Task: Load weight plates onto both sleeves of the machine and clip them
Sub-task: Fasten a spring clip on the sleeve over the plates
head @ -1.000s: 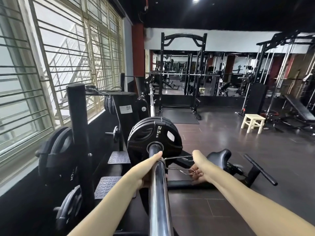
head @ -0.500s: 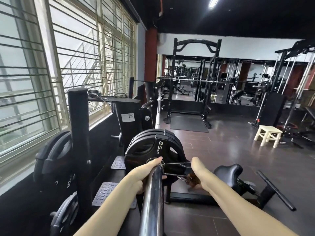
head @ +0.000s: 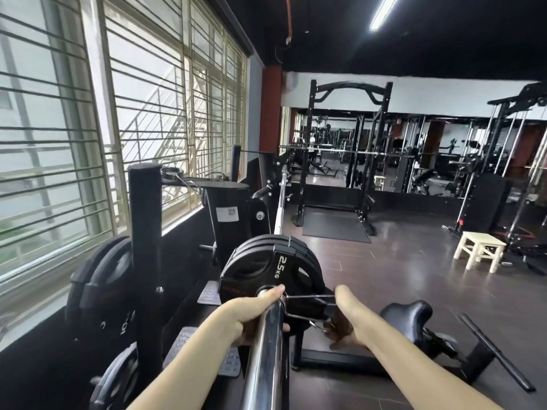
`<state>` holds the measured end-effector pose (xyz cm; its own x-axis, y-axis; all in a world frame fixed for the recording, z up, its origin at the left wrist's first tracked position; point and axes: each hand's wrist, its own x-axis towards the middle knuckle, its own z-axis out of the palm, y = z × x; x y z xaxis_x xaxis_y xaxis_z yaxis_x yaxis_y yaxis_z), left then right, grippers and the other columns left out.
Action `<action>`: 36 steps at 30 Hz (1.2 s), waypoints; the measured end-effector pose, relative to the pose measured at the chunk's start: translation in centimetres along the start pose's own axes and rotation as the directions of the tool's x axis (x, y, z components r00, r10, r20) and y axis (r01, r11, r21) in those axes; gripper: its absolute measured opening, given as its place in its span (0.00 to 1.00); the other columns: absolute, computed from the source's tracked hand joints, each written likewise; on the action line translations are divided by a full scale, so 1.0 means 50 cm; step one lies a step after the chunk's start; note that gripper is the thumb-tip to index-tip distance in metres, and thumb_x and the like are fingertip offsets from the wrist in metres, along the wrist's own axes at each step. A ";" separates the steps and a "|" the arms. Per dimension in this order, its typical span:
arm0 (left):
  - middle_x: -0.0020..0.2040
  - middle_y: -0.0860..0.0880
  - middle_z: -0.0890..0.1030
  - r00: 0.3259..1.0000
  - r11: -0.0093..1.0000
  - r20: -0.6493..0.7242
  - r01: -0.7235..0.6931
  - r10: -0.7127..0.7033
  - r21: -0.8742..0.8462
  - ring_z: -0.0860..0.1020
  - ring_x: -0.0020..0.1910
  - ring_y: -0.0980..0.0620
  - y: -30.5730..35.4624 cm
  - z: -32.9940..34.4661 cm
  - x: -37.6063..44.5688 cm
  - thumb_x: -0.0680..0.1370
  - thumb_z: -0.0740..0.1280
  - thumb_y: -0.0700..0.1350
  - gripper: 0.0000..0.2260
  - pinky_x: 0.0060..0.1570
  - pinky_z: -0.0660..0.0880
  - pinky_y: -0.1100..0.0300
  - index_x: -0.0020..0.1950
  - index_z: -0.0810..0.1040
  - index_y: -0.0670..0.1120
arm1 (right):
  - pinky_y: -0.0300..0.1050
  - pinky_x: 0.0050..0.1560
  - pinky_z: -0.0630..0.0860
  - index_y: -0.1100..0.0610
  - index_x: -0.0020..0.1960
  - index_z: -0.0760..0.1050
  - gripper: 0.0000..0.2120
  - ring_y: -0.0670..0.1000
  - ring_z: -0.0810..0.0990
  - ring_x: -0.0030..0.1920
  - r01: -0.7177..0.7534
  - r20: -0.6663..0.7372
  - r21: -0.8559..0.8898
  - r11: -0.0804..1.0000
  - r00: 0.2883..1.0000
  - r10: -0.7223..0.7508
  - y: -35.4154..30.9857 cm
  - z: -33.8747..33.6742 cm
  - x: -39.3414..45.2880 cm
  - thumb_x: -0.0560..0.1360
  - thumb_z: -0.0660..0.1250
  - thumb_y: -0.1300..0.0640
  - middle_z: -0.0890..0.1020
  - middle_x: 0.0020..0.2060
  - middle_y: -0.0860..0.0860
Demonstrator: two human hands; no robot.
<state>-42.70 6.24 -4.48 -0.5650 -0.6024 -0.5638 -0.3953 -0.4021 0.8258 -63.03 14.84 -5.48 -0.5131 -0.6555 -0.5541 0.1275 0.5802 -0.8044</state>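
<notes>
Fingers (head: pixel 340 329) of the right hand (head: pixel 344 316) are curled round the handles of the spring clip (head: pixel 307 303), squeezing them, with the coil sitting on the chrome sleeve (head: pixel 266 344) right up against the plates. Left hand (head: pixel 251 315) wraps the sleeve from the left, thumb pointing at the 2.5 kg plate (head: pixel 266 270), which sits outermost in a little stack at the sleeve's inner end. More plates hang on the storage rack (head: pixel 145 247) by the window.
</notes>
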 end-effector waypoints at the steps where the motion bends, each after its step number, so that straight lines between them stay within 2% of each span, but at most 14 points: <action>1: 0.47 0.43 0.88 1.000 1.000 0.010 0.004 -0.004 -0.004 0.86 0.36 0.51 0.004 0.001 -0.005 0.70 0.71 0.68 0.30 0.36 0.83 0.59 0.57 0.82 0.43 | 0.57 0.49 0.80 0.60 0.45 0.75 0.22 0.54 0.76 0.24 -0.006 0.005 0.012 1.000 1.000 0.006 -0.001 -0.001 0.003 0.76 0.49 0.45 0.78 0.26 0.55; 5: 0.52 0.46 0.87 0.996 0.997 -0.079 -0.047 0.051 0.053 0.86 0.46 0.50 0.000 0.007 -0.027 0.70 0.67 0.72 0.35 0.45 0.82 0.57 0.60 0.80 0.42 | 0.59 0.54 0.77 0.58 0.45 0.74 0.23 0.58 0.79 0.38 -0.009 0.047 0.012 1.000 0.999 0.008 -0.004 -0.007 -0.009 0.78 0.51 0.41 0.79 0.34 0.56; 7: 0.49 0.49 0.83 0.952 0.924 -0.245 -0.083 0.184 0.372 0.84 0.54 0.45 0.002 0.006 -0.044 0.72 0.61 0.75 0.37 0.47 0.79 0.57 0.57 0.80 0.41 | 0.54 0.57 0.74 0.58 0.51 0.75 0.25 0.59 0.79 0.49 0.037 0.032 -0.113 0.993 0.999 -0.034 -0.011 -0.014 -0.030 0.80 0.52 0.37 0.79 0.46 0.57; 9: 0.46 0.47 0.83 0.821 0.685 -0.378 -0.022 0.428 0.728 0.83 0.53 0.42 0.019 -0.011 -0.057 0.73 0.56 0.76 0.37 0.48 0.77 0.56 0.50 0.81 0.43 | 0.54 0.64 0.69 0.58 0.69 0.71 0.29 0.60 0.75 0.65 0.195 -0.062 -0.322 0.926 0.972 -0.227 -0.025 -0.030 -0.034 0.80 0.56 0.37 0.75 0.67 0.58; 10: 0.46 0.48 0.84 0.733 0.595 -0.404 -0.001 0.547 0.804 0.83 0.49 0.45 0.031 -0.027 -0.063 0.73 0.56 0.76 0.34 0.48 0.78 0.55 0.47 0.82 0.46 | 0.54 0.69 0.67 0.57 0.75 0.66 0.32 0.59 0.71 0.71 0.298 -0.079 -0.403 0.865 0.931 -0.357 -0.037 -0.040 -0.037 0.80 0.59 0.37 0.71 0.73 0.56; 12: 0.43 0.54 0.83 0.515 0.509 -0.396 -0.094 0.760 0.856 0.78 0.40 0.54 0.062 -0.063 -0.073 0.74 0.60 0.73 0.24 0.41 0.75 0.57 0.42 0.79 0.53 | 0.54 0.73 0.65 0.53 0.79 0.61 0.37 0.54 0.69 0.73 0.501 0.030 -0.428 0.752 0.840 -0.542 -0.067 -0.048 -0.043 0.76 0.65 0.36 0.68 0.76 0.51; 13: 0.44 0.57 0.82 0.406 0.445 -0.353 -0.158 0.843 0.881 0.77 0.41 0.56 0.077 -0.083 -0.075 0.74 0.62 0.71 0.20 0.38 0.72 0.57 0.44 0.77 0.55 | 0.53 0.72 0.66 0.51 0.79 0.58 0.41 0.53 0.69 0.72 0.552 0.110 -0.435 0.711 0.816 -0.567 -0.082 -0.046 -0.044 0.73 0.68 0.35 0.67 0.75 0.48; 14: 0.48 0.59 0.80 0.354 0.380 -0.290 -0.219 0.889 0.899 0.76 0.46 0.56 0.091 -0.098 -0.073 0.74 0.64 0.70 0.18 0.40 0.71 0.57 0.49 0.77 0.57 | 0.50 0.69 0.69 0.48 0.80 0.56 0.46 0.52 0.71 0.71 0.573 0.182 -0.469 0.672 0.807 -0.562 -0.095 -0.038 -0.043 0.69 0.69 0.32 0.68 0.74 0.45; 16: 0.63 0.56 0.77 0.445 0.314 -0.153 -0.313 0.882 0.896 0.72 0.64 0.52 0.116 -0.122 -0.054 0.74 0.65 0.69 0.26 0.57 0.74 0.51 0.66 0.74 0.56 | 0.42 0.62 0.70 0.45 0.80 0.53 0.52 0.47 0.73 0.66 0.611 0.273 -0.518 0.599 0.781 -0.561 -0.116 -0.018 -0.038 0.64 0.71 0.29 0.69 0.71 0.43; 18: 0.74 0.51 0.71 0.594 0.316 -0.039 -0.371 0.803 0.873 0.67 0.73 0.49 0.127 -0.132 -0.028 0.75 0.65 0.68 0.34 0.72 0.66 0.49 0.77 0.67 0.52 | 0.45 0.68 0.69 0.45 0.79 0.56 0.53 0.46 0.74 0.66 0.644 0.297 -0.488 0.590 0.758 -0.581 -0.125 -0.003 -0.026 0.62 0.73 0.28 0.73 0.71 0.43; 21: 0.77 0.50 0.67 0.679 0.395 0.044 -0.477 0.733 0.785 0.66 0.75 0.51 0.122 -0.145 0.010 0.74 0.63 0.70 0.40 0.74 0.62 0.57 0.81 0.59 0.53 | 0.46 0.69 0.70 0.43 0.77 0.61 0.57 0.43 0.77 0.63 0.657 0.292 -0.443 0.610 0.749 -0.594 -0.123 -0.005 -0.006 0.54 0.73 0.23 0.78 0.64 0.40; 25: 0.75 0.53 0.68 0.664 0.430 0.024 -0.511 0.748 0.745 0.68 0.73 0.52 0.115 -0.140 0.022 0.71 0.62 0.72 0.42 0.68 0.63 0.61 0.80 0.59 0.55 | 0.50 0.72 0.68 0.44 0.77 0.60 0.58 0.46 0.76 0.65 0.651 0.283 -0.427 0.627 0.755 -0.591 -0.121 -0.005 -0.004 0.54 0.74 0.23 0.77 0.67 0.42; 28: 0.76 0.54 0.68 0.623 0.429 -0.025 -0.509 0.782 0.746 0.68 0.73 0.52 0.107 -0.134 0.019 0.75 0.65 0.68 0.36 0.71 0.64 0.57 0.80 0.61 0.55 | 0.51 0.72 0.69 0.44 0.77 0.60 0.58 0.47 0.77 0.65 0.653 0.269 -0.390 0.649 0.755 -0.598 -0.113 -0.001 -0.015 0.54 0.74 0.23 0.77 0.67 0.43; 36: 0.77 0.53 0.68 0.617 0.372 0.016 -0.495 0.786 0.785 0.68 0.74 0.51 0.121 -0.132 0.021 0.75 0.64 0.68 0.36 0.73 0.65 0.52 0.79 0.62 0.55 | 0.53 0.73 0.68 0.45 0.79 0.59 0.58 0.47 0.76 0.67 0.655 0.265 -0.394 0.645 0.753 -0.602 -0.108 -0.002 -0.021 0.56 0.73 0.23 0.76 0.69 0.44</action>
<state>-40.89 -1.38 -0.01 -0.6716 -0.6768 0.3013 -0.4360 0.6899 0.5780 -63.29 12.45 -0.54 -0.2380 -0.9712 0.0104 -0.5880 0.1356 -0.7974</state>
